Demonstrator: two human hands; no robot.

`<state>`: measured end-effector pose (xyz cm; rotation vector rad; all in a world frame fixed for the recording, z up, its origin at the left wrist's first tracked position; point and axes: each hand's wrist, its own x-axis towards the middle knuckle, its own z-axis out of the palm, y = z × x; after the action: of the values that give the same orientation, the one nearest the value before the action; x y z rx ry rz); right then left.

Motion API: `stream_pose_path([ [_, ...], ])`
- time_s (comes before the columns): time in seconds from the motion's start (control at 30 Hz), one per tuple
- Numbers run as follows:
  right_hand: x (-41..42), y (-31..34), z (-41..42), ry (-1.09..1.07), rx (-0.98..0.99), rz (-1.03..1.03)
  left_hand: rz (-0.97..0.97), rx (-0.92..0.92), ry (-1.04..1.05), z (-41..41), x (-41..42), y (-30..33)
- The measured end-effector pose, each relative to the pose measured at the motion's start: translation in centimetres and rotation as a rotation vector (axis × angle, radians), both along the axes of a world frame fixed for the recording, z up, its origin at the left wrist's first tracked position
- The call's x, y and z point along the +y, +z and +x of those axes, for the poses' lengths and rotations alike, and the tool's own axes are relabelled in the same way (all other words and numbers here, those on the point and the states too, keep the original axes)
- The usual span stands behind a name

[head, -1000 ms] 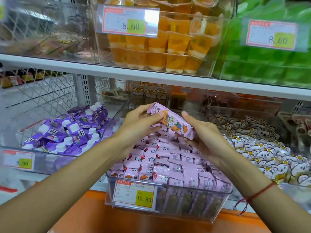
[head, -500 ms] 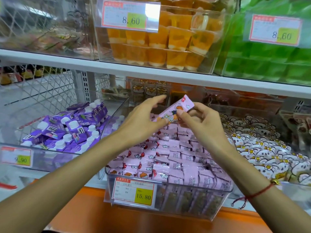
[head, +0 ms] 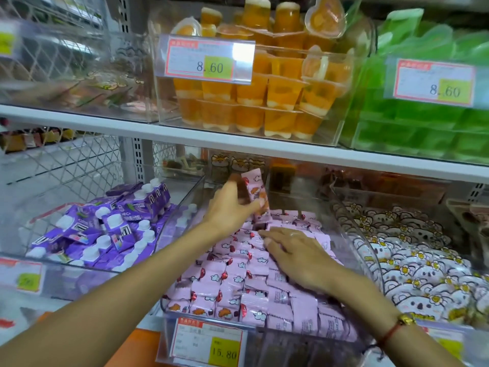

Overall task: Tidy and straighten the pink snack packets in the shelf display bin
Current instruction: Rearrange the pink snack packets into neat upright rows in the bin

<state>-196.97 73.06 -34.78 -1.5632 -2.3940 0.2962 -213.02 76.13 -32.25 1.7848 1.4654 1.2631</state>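
Pink packets point(head: 254, 282) fill the clear plastic bin point(head: 369, 263) on the lower shelf, most of them standing in close rows with their printed faces toward the front. The left hand point(head: 229, 207) pinches one packet point(head: 256, 197) between thumb and fingers and holds it upright above the back rows, its lower end just over a small dark gap point(head: 260, 226) in the stock. The right hand point(head: 296, 258) lies flat on the rows, fingers straight and spread, gripping nothing; its fingertips point(head: 266, 234) sit just beside that gap.

The step in hand appears to be seating the lifted packet into the opening. To do it well, the flat hand should press the neighbouring packets aside and hold them steady, so that the slot stays open and the row does not topple. The held packet should go in bottom edge first, face turned the same way as the others, and be pushed down until its top sits level with the row. A slanted entry would likely crumple a wrapper or tip the packets next to it. The yellow price label point(head: 209, 341) on the bin front should be left undisturbed.
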Motion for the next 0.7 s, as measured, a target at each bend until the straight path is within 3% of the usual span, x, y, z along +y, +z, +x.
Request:
stream_pose_path([
  [0.07, 0.1, -0.1, 0.0, 0.006, -0.082, 0.0, -0.045, 0.121, -0.035, -0.1, 0.3, -0.3],
  [0.23, 0.2, 0.2, 0.3, 0.008, -0.067, 0.028, -0.047, 0.548, -0.136, -0.4, 0.9, 0.7],
  [0.33, 0.1, 0.1, 0.4, 0.019, -0.074, 0.035, -0.142, 0.792, -0.164, 0.0, 1.5, 0.8],
  [0.4, 0.0, 0.0, 0.5, 0.032, -0.072, 0.036, -0.154, 0.797, -0.166, -0.2, 1.8, 0.4],
  [0.53, -0.1, -0.3, 0.6, 0.057, -0.069, 0.037, 0.11, 0.71, -0.137, -1.1, 1.3, -0.2],
  [0.6, 0.0, -0.3, 0.7, 0.06, -0.061, 0.031, 0.137, 0.843, -0.178, -1.4, 1.4, -0.3],
  [0.7, 0.1, -0.4, 0.7, 0.059, -0.067, 0.017, 0.025, 1.052, -0.203, -1.7, 2.0, -0.5],
])
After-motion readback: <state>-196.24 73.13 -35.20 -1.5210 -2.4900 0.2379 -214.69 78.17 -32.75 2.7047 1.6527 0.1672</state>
